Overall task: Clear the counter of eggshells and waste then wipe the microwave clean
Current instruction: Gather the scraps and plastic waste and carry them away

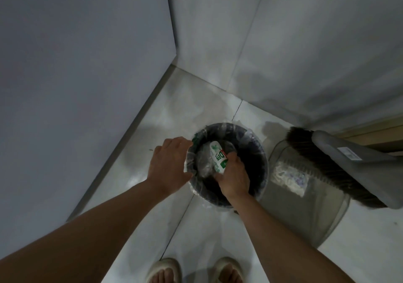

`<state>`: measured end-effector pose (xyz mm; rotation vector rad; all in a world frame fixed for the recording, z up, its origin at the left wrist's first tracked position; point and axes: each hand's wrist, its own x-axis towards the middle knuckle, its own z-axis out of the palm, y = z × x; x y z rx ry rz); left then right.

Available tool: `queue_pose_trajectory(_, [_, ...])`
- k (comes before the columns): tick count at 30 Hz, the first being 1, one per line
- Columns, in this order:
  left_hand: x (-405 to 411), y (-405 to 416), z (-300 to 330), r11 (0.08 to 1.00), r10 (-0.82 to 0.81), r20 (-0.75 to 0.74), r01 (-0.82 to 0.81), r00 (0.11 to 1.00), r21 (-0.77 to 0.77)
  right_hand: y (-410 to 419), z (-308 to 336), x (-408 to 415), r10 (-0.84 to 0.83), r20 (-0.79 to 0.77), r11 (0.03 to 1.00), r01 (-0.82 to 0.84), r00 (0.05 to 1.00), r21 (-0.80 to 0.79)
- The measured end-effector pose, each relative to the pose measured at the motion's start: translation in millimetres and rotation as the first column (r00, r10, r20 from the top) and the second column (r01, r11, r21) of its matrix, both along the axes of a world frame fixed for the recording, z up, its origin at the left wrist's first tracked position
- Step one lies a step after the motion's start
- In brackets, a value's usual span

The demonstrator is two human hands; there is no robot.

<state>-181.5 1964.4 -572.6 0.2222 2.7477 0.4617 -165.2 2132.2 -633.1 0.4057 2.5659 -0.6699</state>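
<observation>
**Head view: waste going into the bin, microwave nowhere in sight**

The person stands over a round dark waste bin lined with a clear plastic bag, set on the pale tiled floor in a corner. The right hand reaches down inside the bin's mouth, fingers curled around the lower end of a white carton with green and red print; the rest of the carton sticks out beyond the fingertips, towards the far side of the bin. Just left of that grip lies some crumpled clear plastic wrapping, already in the bin. Whether eggshells are among it, I cannot tell.

The left hand sits across from the right, on the bin's near-left rim, its fingers bent over the edge of the bag liner as though holding it in place. To the right of the gripping hand, well outside the bin, a grey plastic dustpan stands with a grey-backed broom with dark bristles resting on it.

By my reckoning the clearing stage is in its closing part: at least one piece of waste is over the bin, not yet let go. The counter is out of sight, so what remains on it is unknown. The wiping of the microwave looks wholly ahead; no cloth is in either hand.
</observation>
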Motion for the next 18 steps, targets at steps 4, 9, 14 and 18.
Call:
queue_pose_trajectory(4, [-1.9,3.1,6.7,1.0,0.0,0.02,0.0,1.0,-0.015,8.5,9.6,-1.5,0.032,0.062,0.999,-0.03,0.998,-0.042])
queue_pose_trajectory(9, [0.0,12.5,52.5,1.0,0.008,0.058,-0.008,0.998,0.0,21.0,68.4,0.6,0.057,0.08,0.994,-0.049,0.995,-0.101])
queue_pose_trajectory(14, [3.9,14.0,134.4,1.0,0.001,0.061,-0.001,0.998,0.003,24.5,160.4,2.9,0.068,0.06,0.993,-0.062,0.996,-0.099])
queue_pose_trajectory(18, [8.7,4.8,212.0,1.0,0.004,0.045,-0.004,0.999,0.014,24.4,248.6,5.6,0.056,0.003,0.995,-0.056,0.998,-0.087])
